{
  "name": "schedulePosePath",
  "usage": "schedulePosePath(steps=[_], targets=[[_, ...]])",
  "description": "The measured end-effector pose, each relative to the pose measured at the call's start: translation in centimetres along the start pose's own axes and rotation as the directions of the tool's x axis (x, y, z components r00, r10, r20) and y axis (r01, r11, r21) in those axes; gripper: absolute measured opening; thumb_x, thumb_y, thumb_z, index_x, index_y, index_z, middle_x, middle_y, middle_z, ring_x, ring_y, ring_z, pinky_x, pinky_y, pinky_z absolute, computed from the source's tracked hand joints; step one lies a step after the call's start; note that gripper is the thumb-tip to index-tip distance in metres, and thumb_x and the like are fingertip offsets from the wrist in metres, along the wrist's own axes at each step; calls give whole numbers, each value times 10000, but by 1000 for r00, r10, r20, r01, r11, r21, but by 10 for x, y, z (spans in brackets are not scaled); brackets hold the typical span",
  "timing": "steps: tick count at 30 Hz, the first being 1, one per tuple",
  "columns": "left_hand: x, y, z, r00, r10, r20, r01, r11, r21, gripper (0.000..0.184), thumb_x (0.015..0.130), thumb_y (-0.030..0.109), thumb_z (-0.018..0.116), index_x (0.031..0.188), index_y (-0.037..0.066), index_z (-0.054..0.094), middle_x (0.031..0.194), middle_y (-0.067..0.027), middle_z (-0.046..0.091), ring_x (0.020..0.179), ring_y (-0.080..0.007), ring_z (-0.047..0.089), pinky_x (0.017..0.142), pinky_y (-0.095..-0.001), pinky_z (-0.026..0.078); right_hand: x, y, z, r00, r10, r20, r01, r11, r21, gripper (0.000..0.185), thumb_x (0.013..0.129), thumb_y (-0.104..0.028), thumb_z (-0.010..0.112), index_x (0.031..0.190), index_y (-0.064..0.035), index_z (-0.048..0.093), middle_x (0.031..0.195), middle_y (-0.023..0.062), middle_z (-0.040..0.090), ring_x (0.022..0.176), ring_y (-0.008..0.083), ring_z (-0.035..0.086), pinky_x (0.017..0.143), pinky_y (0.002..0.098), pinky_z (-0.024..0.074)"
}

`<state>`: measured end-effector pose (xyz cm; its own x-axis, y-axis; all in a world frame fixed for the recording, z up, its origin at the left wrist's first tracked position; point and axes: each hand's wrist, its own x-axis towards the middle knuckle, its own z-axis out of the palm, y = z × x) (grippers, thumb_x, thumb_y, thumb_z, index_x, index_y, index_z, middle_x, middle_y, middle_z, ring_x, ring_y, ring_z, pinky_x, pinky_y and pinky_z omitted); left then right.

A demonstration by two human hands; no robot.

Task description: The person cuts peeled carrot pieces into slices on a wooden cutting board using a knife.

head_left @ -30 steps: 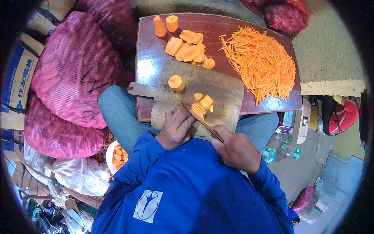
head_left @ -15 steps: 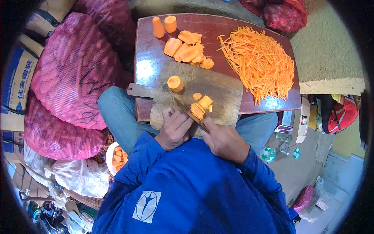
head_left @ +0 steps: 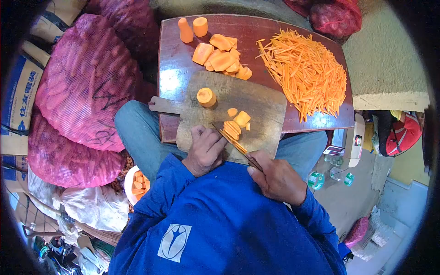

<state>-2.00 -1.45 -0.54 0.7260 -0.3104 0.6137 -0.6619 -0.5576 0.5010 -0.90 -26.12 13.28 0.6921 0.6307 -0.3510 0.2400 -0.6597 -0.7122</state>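
Note:
My right hand (head_left: 280, 179) grips the handle of a knife (head_left: 251, 160), its blade pointing up and left over the near part of the wooden cutting board (head_left: 261, 98). Orange carrot strips lie along the blade. My left hand (head_left: 206, 149) rests on the board's near edge beside the blade, its fingers curled; anything under them is hidden. Just beyond the blade sits a small stack of carrot slices (head_left: 232, 130), with a few carrot offcuts (head_left: 242, 119) close by. A short carrot chunk (head_left: 206, 97) stands upright farther up the board.
On the red-brown table (head_left: 172, 59), peeled carrot pieces (head_left: 222, 59) are piled behind the board, and a large heap of carrot strips (head_left: 307, 73) covers the right. Pink mesh sacks (head_left: 87, 87) crowd the left. A white bucket (head_left: 130, 187) holds carrots; plastic bottles (head_left: 316, 180) lie right.
My right hand has drawn the knife toward me and to the right. Carrot strips now show along the blade. The left hand stays nearly in place.

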Motion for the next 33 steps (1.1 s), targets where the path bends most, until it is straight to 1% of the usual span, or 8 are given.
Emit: schedulePosePath(steps=[6,9,14,17,19,20,26,33], targets=[[5,5,2,1000,-9,-24,10,999,34,551,569,56,752,1114,-21,722,955,-92,642,846,-272,626,828,-465,384,36,9,24,971,-197,-138,184,977,-104,282,1061,-235,611,1197,-23,485,829,274,699,767,513,693,661,606,552],[-4,4,3,999,18,-36,-16,997,75,507,594,48,767,1096,-11,725,949,-92,648,851,-274,632,824,-460,384,55,10,29,1000,-11,6,12,991,-130,276,1056,-243,623,1174,-25,502,806,281,684,749,513,687,649,598,552],[-5,5,0,996,-49,-80,52,998,45,400,688,18,786,1083,9,724,927,-95,662,831,-278,634,813,-446,383,37,4,6,987,-116,-110,130,984,125,281,1051,-223,643,1215,-22,535,860,289,690,788,513,699,649,598,536],[-1,3,3,980,-149,-130,153,988,14,399,755,21,784,1146,16,704,999,-118,674,895,-302,639,845,-448,396,27,-2,-3,975,-114,-191,146,976,164,310,1046,-211,651,1274,-29,547,900,281,700,835,510,706,676,584,543],[6,6,-1,923,-369,-110,373,927,23,472,806,40,777,1263,13,661,1119,-155,658,997,-339,624,906,-460,410,20,2,-8,971,-94,-221,129,980,150,318,1044,-212,654,1287,-33,555,904,268,707,850,504,709,693,574,550],[11,5,-7,907,-418,-41,420,907,41,578,787,31,802,1341,37,636,1299,-208,612,1137,-386,575,973,-459,471,16,5,-11,967,-74,-243,110,985,135,326,1042,-212,657,1300,-37,564,909,255,715,864,498,713,710,564,558],[32,-1,-12,935,-326,140,301,938,169,532,825,28,769,1337,24,627,1336,-173,606,1204,-394,558,1005,-482,457,-30,20,-16,993,85,-77,-75,989,130,298,1030,-226,682,1261,-49,622,923,240,721,838,473,714,707,519,562],[39,-18,-4,956,-267,119,253,959,125,366,850,55,777,1201,31,676,1226,-130,630,1099,-351,588,921,-466,467,-52,37,-25,997,47,-69,-38,991,126,256,1023,-247,698,1188,-52,672,896,233,717,818,468,703,691,502,555]])
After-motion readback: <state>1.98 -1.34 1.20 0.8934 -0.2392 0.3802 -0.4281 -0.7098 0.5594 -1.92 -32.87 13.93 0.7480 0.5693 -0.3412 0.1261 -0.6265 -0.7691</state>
